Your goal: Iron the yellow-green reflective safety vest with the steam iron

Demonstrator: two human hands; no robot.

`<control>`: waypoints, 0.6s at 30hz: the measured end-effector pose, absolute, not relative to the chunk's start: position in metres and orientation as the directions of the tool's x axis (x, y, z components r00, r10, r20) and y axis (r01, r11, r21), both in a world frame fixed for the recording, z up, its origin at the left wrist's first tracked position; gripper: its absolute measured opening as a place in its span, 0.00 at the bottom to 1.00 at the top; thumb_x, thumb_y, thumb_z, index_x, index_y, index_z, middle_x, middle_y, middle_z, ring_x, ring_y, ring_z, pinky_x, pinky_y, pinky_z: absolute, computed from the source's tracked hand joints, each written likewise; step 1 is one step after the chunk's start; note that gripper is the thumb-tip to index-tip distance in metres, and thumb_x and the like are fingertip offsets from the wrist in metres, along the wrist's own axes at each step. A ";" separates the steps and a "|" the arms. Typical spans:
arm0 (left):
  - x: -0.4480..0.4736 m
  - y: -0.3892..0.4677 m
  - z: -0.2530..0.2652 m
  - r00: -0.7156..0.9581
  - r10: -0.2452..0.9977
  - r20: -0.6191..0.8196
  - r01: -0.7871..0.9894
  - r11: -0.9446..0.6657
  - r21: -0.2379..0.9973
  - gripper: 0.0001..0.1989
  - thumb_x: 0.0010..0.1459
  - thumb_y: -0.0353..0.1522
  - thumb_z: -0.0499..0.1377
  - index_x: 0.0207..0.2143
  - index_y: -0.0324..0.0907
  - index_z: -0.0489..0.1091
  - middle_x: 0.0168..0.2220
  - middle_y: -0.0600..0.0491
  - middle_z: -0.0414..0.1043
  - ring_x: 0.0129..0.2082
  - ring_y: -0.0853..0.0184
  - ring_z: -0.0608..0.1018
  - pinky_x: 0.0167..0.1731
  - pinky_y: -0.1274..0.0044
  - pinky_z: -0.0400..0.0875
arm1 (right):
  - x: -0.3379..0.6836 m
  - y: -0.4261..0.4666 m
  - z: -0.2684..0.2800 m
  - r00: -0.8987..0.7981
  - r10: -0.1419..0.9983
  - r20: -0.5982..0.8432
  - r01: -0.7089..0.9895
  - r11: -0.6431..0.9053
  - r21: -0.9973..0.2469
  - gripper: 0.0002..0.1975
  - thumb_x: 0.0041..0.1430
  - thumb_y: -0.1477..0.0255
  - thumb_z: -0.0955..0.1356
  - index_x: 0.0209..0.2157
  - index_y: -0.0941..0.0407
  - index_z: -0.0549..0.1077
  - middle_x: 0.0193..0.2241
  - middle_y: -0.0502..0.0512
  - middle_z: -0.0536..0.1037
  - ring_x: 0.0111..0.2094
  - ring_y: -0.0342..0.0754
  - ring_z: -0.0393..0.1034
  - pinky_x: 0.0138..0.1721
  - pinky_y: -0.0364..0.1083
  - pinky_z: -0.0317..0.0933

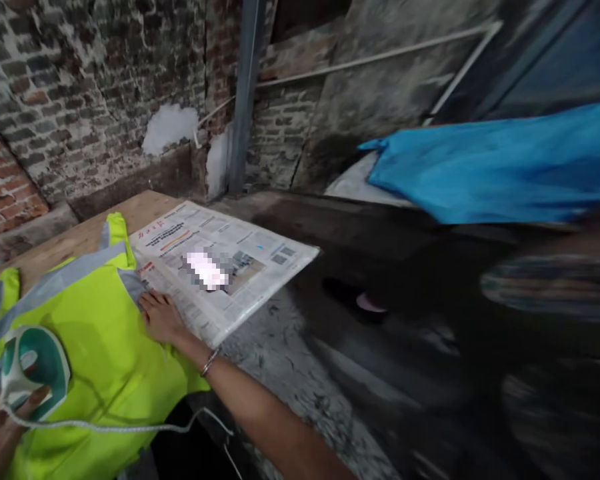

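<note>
A bright yellow-green safety vest [110,340] with grey reflective bands lies spread at the near end of the table, its near part hanging over the edge. In my left hand [7,427] is a white and teal clothes iron [45,367], resting on the vest at the far left. My fingers wrap its handle, and a pale cord [105,427] trails from it across the fabric to the right. My right hand [161,317] lies flat on the vest's right edge beside a grey band, fingers stretched out. A bracelet circles that wrist.
Newspaper [250,240] covers part of the wooden table [145,203], with a blurred-out patch on it. A blue sheet [500,160] hangs at the back right. On the right, a person's dark-clothed leg and shoe [345,297] show, smeared. Brick walls and a metal post [245,100] stand behind.
</note>
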State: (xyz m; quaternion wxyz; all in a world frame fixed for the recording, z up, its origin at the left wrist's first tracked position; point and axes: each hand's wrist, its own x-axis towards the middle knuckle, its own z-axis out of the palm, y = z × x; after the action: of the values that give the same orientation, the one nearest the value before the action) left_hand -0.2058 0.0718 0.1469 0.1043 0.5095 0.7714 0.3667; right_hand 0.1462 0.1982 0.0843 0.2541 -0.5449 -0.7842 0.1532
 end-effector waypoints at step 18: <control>-0.062 0.198 0.151 -0.227 0.970 0.086 0.518 0.045 0.854 0.36 0.41 0.48 0.73 0.50 0.41 0.71 0.49 0.44 0.79 0.45 0.53 0.82 0.50 0.61 0.79 | 0.148 0.199 0.063 -0.276 0.929 0.246 0.783 0.366 -0.504 0.25 0.71 0.73 0.59 0.65 0.57 0.72 0.69 0.59 0.69 0.71 0.57 0.57 0.66 0.58 0.51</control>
State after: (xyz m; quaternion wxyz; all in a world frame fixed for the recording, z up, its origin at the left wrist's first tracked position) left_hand -0.0622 0.1984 0.1512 0.2763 0.5568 0.6681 0.4090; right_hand 0.1479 0.1991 0.0634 0.2559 -0.5446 -0.7858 0.1432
